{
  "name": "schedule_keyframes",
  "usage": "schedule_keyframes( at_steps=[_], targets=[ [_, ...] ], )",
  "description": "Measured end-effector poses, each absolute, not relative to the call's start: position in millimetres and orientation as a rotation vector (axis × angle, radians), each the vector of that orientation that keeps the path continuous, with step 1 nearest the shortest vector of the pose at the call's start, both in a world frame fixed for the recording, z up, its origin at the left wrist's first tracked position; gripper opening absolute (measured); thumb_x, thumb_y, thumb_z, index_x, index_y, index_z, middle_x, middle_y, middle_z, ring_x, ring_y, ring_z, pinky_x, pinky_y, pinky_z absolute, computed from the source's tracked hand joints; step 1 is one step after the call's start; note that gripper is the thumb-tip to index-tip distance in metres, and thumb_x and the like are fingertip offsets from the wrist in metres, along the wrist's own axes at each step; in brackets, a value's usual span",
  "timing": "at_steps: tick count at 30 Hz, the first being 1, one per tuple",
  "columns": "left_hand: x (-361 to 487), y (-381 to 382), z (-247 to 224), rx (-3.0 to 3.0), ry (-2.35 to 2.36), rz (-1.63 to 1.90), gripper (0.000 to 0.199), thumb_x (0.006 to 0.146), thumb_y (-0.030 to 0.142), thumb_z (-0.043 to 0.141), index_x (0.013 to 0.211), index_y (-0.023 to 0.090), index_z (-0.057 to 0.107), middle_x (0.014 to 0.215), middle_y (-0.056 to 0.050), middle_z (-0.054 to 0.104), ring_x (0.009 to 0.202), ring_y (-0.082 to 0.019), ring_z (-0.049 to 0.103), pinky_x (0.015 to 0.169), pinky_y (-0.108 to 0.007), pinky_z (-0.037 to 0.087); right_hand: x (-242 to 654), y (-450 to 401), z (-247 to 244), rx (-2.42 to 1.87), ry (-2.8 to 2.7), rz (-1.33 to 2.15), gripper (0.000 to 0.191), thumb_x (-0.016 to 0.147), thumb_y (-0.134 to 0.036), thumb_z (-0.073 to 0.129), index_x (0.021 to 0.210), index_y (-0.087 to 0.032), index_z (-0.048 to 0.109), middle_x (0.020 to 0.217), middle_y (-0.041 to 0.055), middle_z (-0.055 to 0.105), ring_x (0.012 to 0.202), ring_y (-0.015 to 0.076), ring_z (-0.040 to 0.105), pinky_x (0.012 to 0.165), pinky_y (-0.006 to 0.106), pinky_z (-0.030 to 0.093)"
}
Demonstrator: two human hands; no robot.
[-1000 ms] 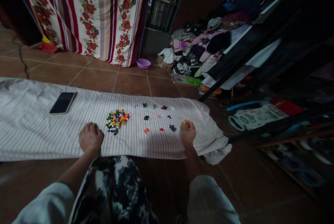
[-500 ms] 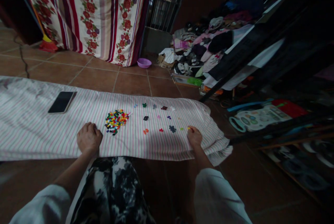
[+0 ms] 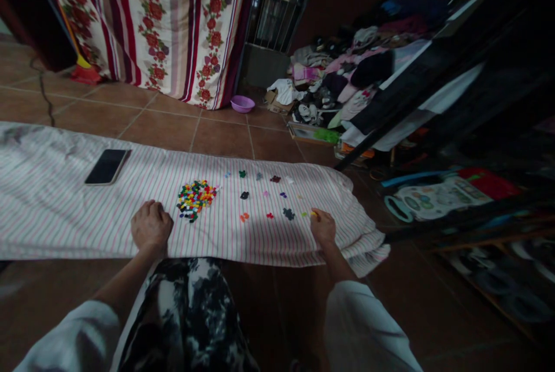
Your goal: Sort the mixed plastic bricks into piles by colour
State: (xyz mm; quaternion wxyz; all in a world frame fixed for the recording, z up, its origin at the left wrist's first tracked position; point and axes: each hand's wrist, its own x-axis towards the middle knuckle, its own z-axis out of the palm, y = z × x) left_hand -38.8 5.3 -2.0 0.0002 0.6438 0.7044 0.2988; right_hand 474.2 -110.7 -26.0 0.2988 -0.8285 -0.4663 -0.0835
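Observation:
My right hand (image 3: 324, 226) pinches a tiny yellow piece (image 3: 313, 214) at the cloth, just right of a few lime-green pieces (image 3: 304, 214). My left hand (image 3: 151, 225) rests on the striped cloth (image 3: 117, 216) with curled fingers; whatever they may hold is hidden. Right of it lies a mixed heap of small coloured pieces (image 3: 196, 197). Farther right, little groups sorted by colour form rows, among them orange pieces (image 3: 244, 217), red pieces (image 3: 269, 215), dark grey pieces (image 3: 288, 214), black pieces (image 3: 244, 195), green pieces (image 3: 242, 174) and brown pieces (image 3: 275, 179).
A phone (image 3: 107, 167) lies on the cloth at the left. Beyond are a floral curtain (image 3: 182, 25), a purple basin (image 3: 242, 104) and a heap of clothes (image 3: 329, 71) on the tiled floor. A dark metal post (image 3: 364, 147) slants at the right.
The whole view has shifted slightly to the right. Both hands keep their places on the cloth, and the yellow piece stays at my right fingertips.

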Motion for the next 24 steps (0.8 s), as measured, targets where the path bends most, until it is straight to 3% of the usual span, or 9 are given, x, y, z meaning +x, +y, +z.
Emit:
schedule_keyframes(
  at_steps=[8, 12, 16, 24],
  targets=[
    [-40, 7, -5, 1.999, 2.206, 0.943, 0.028, 0.083, 0.024, 0.042, 0.101, 0.017, 0.063, 0.119, -0.014, 0.062, 0.113, -0.028, 0.053, 0.098, -0.043, 0.035, 429, -108, 6, -2.023, -1.200, -0.378, 0.030, 0.082, -0.030, 0.044, 0.090, -0.017, 0.070, 0.105, 0.0155, 0.068, 0.104, 0.0262, 0.059, 0.096, 0.046, 0.042],
    [-40, 6, -4, 1.982, 2.209, 0.940, 0.028, 0.083, 0.023, 0.043, 0.101, 0.016, 0.063, 0.119, -0.014, 0.062, 0.112, -0.028, 0.053, 0.097, -0.043, 0.035, 353, -97, 14, -1.766, -1.417, -0.100, 0.032, 0.089, -0.035, 0.043, 0.096, -0.019, 0.070, 0.101, 0.0121, 0.069, 0.098, 0.0227, 0.062, 0.086, 0.039, 0.050],
    [-39, 5, -1, 1.986, 2.211, 0.918, 0.029, 0.084, 0.023, 0.043, 0.102, 0.015, 0.063, 0.119, -0.016, 0.062, 0.111, -0.029, 0.054, 0.096, -0.044, 0.036, 283, -87, -4, -1.617, -1.632, 0.085, 0.026, 0.090, -0.037, 0.049, 0.097, -0.022, 0.070, 0.107, 0.0088, 0.070, 0.102, 0.0227, 0.062, 0.092, 0.041, 0.048],
    [-40, 6, -5, 2.028, 2.205, 0.931, 0.028, 0.083, 0.021, 0.045, 0.103, 0.015, 0.063, 0.119, -0.015, 0.061, 0.113, -0.029, 0.053, 0.096, -0.044, 0.035, 245, -71, -23, -1.855, -1.611, 0.084, 0.025, 0.084, -0.025, 0.056, 0.104, -0.017, 0.069, 0.105, 0.0114, 0.066, 0.098, 0.0245, 0.059, 0.089, 0.040, 0.047]
  ],
)
